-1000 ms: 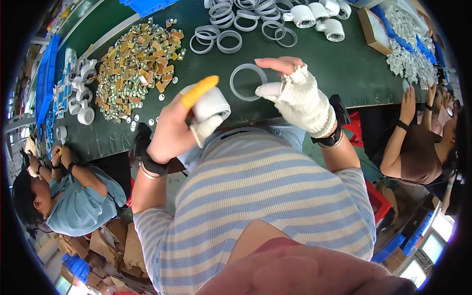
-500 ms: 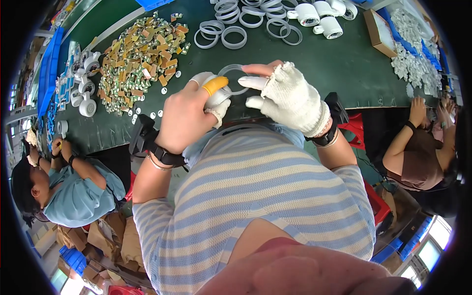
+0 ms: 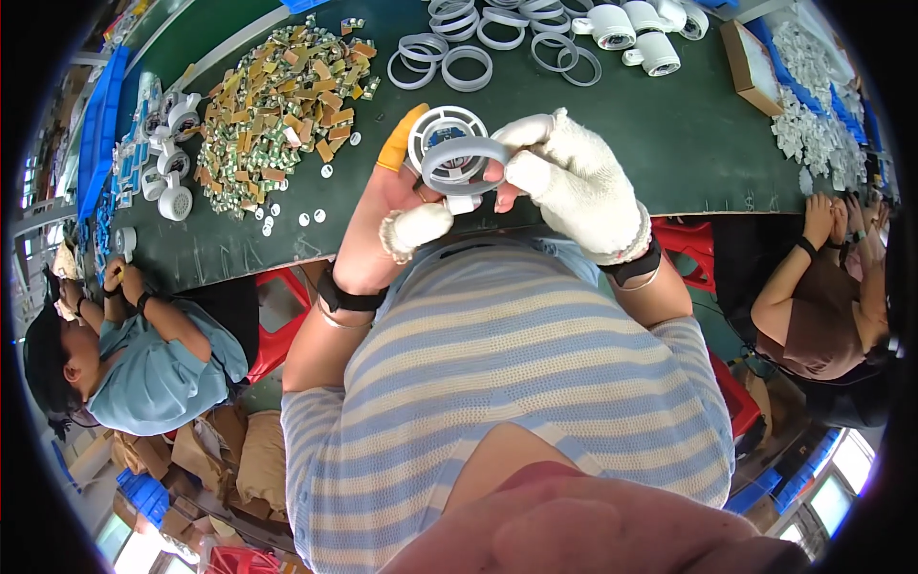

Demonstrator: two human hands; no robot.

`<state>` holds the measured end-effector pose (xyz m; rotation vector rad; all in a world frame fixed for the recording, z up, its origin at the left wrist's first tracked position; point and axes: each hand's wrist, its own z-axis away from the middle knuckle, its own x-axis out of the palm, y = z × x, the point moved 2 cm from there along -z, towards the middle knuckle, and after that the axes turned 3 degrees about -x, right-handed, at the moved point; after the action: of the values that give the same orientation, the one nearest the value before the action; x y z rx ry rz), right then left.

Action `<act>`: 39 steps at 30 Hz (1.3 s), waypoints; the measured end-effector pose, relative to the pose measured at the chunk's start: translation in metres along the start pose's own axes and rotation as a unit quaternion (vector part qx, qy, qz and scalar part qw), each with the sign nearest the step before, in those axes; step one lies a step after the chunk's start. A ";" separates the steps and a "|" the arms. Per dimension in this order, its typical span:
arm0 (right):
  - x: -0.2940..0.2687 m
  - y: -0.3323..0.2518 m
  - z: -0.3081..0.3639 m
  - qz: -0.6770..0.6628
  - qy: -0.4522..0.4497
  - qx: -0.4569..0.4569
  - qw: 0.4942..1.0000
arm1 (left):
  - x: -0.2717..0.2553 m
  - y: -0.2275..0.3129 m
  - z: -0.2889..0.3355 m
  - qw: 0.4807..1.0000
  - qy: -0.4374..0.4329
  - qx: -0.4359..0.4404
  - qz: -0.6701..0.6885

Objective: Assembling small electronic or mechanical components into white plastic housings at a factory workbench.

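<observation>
My left hand (image 3: 381,212) is closed around a white round housing (image 3: 418,142), tilted so that its face with a spoked rim shows. Inside the housing something blue, perhaps a small circuit board, is partly visible. A yellow cot covers one fingertip of this hand, and white covers sit on its thumb. Between the fingers of my right hand (image 3: 583,182), which wears a white knitted glove with some fingertips bare, is a grey plastic ring (image 3: 493,181). The ring is slanted in front of the housing and overlaps it; whether they touch I cannot tell.
Grey rings (image 3: 468,84) and white lamp-like housings (image 3: 656,55) lie at the back. A heap of small circuit boards (image 3: 277,110) is at the left, with white discs (image 3: 305,219) nearby. Clear plastic parts (image 3: 808,134) fill the right. Co-workers sit at both sides.
My left hand has turned over, so the housing's spoked face now shows. My right hand has tilted the ring and brought it in front of the housing.
</observation>
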<state>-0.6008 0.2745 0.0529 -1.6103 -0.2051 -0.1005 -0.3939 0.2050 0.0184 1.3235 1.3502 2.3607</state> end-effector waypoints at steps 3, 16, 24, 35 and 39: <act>0.001 -0.002 0.000 0.051 0.007 -0.032 0.998 | 0.001 -0.005 0.000 1.000 -0.015 0.002 -0.003; 0.000 -0.008 -0.001 0.095 -0.029 -0.029 0.995 | 0.005 -0.013 0.003 0.998 0.016 0.041 -0.036; 0.001 -0.003 0.001 0.058 -0.016 -0.023 0.998 | 0.004 -0.016 0.003 0.997 0.006 0.058 -0.046; 0.008 0.017 -0.018 0.373 0.013 -0.184 0.909 | 0.004 -0.028 0.000 0.931 0.016 0.153 -0.332; 0.016 0.019 -0.020 0.422 0.043 -0.244 0.872 | -0.004 -0.022 0.002 0.882 -0.012 0.167 -0.441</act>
<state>-0.5806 0.2547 0.0383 -2.0598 0.6541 0.4882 -0.3967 0.2178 -0.0002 0.5436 1.8720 1.5228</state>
